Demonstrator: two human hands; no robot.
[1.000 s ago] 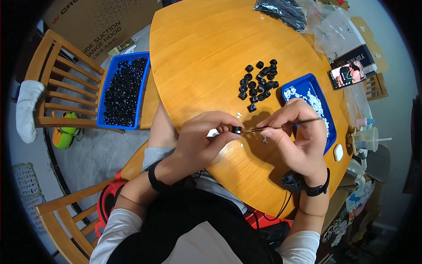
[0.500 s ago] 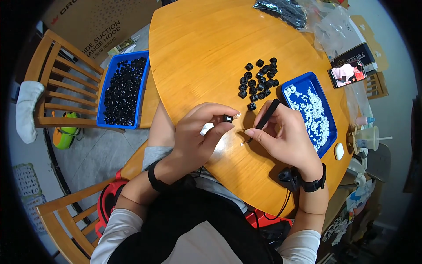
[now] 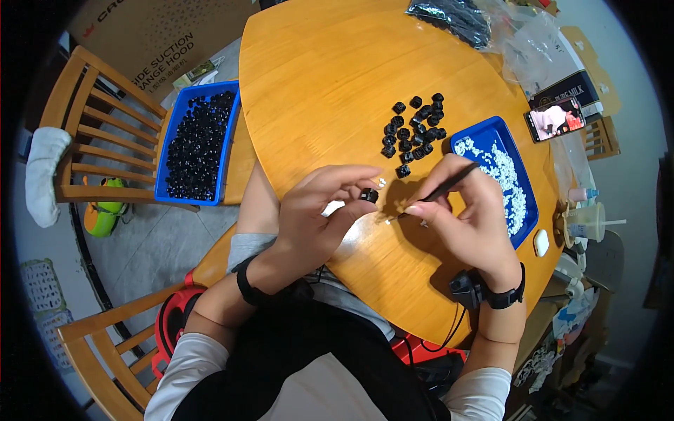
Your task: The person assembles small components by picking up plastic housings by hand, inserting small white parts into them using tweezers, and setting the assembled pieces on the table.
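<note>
Your one view comes from your head-worn fisheye camera, looking steeply down and close onto the round orange wooden tabletop [image 3: 330, 91], your forearms entering from the lower edge, straight edges bending rimward.

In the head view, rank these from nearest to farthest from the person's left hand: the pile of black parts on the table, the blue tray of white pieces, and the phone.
From the left hand:
1. Pile of black parts, on the table just beyond the hand, up and right.
2. Blue tray of white pieces, at the table's right edge, past the right hand.
3. Phone, farthest, upper right off the table edge.
</note>
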